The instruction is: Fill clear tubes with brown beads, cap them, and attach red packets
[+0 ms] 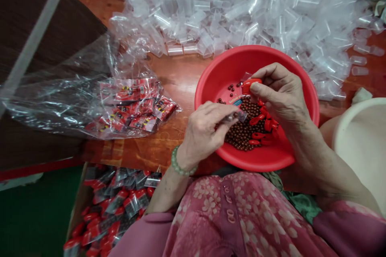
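The left hand (205, 130) pinches a small clear plastic tube (237, 117) between thumb and fingers, and the right hand (280, 96) grips a red cap (250, 85), both above a red plastic basin (256, 53) at centre right. In the basin lie a heap of brown beads (244, 132) and several more red caps (256, 135). A large pile of empty clear tubes (241, 8) fills the top of the frame. Filled red packets (135, 104) sit in a clear bag at centre left on the wooden surface (177, 76), and more lie in a carton (117, 196) at lower left.

Left hand (202, 134) and right hand (279, 96) each close in a pinching grip.
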Tool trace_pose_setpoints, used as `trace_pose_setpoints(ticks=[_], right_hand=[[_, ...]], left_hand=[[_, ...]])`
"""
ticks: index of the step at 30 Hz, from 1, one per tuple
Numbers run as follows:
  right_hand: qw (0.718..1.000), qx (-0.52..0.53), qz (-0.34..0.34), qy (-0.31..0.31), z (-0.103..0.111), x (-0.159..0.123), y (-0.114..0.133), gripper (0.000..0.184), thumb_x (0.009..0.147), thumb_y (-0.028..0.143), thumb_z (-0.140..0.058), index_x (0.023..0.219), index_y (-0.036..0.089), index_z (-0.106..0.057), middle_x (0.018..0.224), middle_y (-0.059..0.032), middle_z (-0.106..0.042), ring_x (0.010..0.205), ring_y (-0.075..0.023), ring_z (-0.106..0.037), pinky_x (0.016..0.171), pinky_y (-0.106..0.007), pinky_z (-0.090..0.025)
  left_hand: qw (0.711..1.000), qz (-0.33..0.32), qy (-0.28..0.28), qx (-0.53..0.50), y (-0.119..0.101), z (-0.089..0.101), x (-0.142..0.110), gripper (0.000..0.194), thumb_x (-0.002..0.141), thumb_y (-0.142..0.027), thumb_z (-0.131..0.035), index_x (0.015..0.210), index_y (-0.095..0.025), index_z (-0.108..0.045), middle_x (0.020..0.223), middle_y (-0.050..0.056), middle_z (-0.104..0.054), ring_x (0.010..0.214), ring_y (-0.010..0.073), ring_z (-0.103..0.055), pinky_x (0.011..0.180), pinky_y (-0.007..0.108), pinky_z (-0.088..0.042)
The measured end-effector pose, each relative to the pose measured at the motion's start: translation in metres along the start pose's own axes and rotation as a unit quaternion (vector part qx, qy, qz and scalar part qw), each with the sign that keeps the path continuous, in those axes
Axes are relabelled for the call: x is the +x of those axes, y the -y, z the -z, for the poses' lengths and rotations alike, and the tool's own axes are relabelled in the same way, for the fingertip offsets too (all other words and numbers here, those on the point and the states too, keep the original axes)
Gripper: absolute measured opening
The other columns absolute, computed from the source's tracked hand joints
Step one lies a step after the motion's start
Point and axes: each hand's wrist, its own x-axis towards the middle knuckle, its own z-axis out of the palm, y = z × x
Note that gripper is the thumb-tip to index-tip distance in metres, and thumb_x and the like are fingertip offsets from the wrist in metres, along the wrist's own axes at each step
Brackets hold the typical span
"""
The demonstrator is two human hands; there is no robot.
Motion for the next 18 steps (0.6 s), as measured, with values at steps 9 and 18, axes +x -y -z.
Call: trace_pose_setpoints(ticks=[9, 18], right_hand=[[1.0, 0.011, -0.015, 0.003, -0.004, 0.001, 0.001, 0.035, 0.072, 0.042, -0.092, 0.087, 0.023, -0.067, 0.076, 0.0044, -0.07, 0.058, -0.0081, -0.06, 0.051, -0.021, -0.052], [1.0, 0.019, -0.016, -0.004, -0.004, 0.002, 0.004, 0.032, 0.074, 0.04, -0.092, 0.087, 0.023, -0.068, 0.075, 0.0041, -0.07, 0.057, -0.0076, -0.06, 0.05, -0.021, -0.052]], left_hand=[[1.0, -0.009, -0.005, 0.005, 0.004, -0.001, -0.001, 0.016, 0.092, -0.014, -0.071, 0.107, -0.015, -0.075, 0.094, 0.005, -0.081, 0.08, 0.0144, -0.069, 0.076, 0.028, -0.056], [0.999, 0.012, -0.016, -0.029, 0.002, -0.003, -0.007, 0.02, 0.089, -0.016, -0.076, 0.109, -0.015, -0.075, 0.095, 0.006, -0.081, 0.081, 0.0144, -0.071, 0.076, 0.028, -0.058]])
